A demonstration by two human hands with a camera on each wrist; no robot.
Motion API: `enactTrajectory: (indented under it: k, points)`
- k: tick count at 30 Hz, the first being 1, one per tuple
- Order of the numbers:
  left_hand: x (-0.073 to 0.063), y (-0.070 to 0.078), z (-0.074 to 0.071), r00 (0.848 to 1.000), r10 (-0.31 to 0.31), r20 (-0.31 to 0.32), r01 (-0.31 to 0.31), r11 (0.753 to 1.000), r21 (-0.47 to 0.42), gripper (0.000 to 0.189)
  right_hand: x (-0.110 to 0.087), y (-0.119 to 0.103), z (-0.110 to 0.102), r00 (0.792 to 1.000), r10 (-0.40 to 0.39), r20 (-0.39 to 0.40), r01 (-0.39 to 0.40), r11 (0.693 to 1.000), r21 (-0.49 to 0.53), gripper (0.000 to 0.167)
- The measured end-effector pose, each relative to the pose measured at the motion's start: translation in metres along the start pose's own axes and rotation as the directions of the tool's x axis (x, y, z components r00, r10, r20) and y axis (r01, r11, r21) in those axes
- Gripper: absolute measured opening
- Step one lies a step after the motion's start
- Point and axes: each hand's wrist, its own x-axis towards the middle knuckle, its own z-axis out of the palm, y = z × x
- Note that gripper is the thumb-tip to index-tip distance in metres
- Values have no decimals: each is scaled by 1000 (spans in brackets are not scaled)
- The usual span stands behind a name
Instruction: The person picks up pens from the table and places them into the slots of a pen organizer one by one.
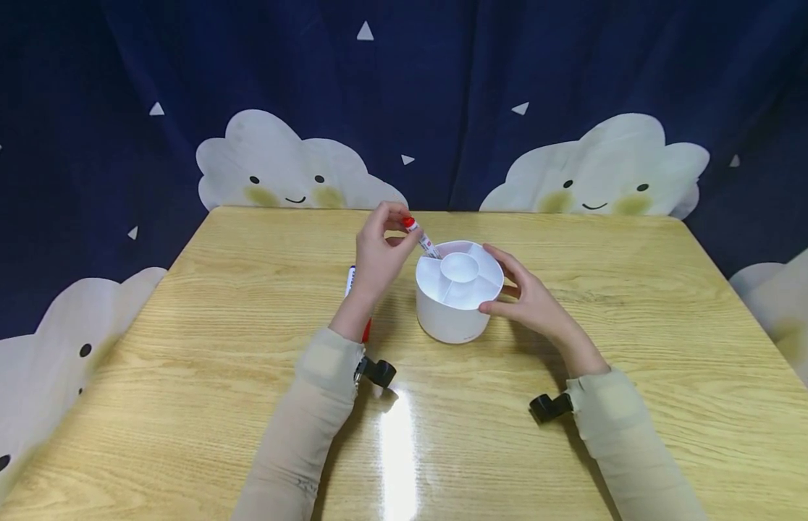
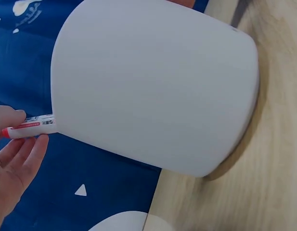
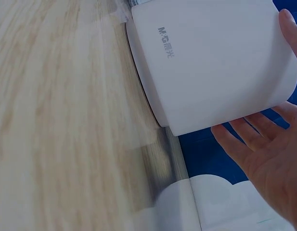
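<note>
My left hand [image 1: 380,250] pinches a white marker with a red cap [image 1: 426,242] near its capped end. The marker slants down, its lower end inside the back left compartment of a round white desk organizer [image 1: 451,323]. In the left wrist view, the thumb and fingers hold the marker [image 2: 35,125] at the organizer's rim. My right hand [image 1: 531,300] grips the organizer's right side, thumb at the front near the rim and fingers round behind. Dark lettering marks the organizer's outer wall [image 3: 211,67] in the right wrist view.
A white marker with a blue end [image 1: 350,278] lies on the wooden table [image 1: 202,347], partly behind the left wrist. Something red [image 1: 366,331] shows beside the left forearm. A dark blue curtain [image 1: 436,87] with clouds hangs behind the table.
</note>
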Motion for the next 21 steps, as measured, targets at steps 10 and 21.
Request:
enactTrajectory:
  k: [10,21]
  points:
    - [-7,-7,2,993,-3,118,-1,1000,29,17,0,1,1,1000,-6,1,6,1000,1,86]
    - [-12,-14,-5,981,-17,193,3,997,74,20,2,16,-1,1000,-17,-3,17,1000,3,87]
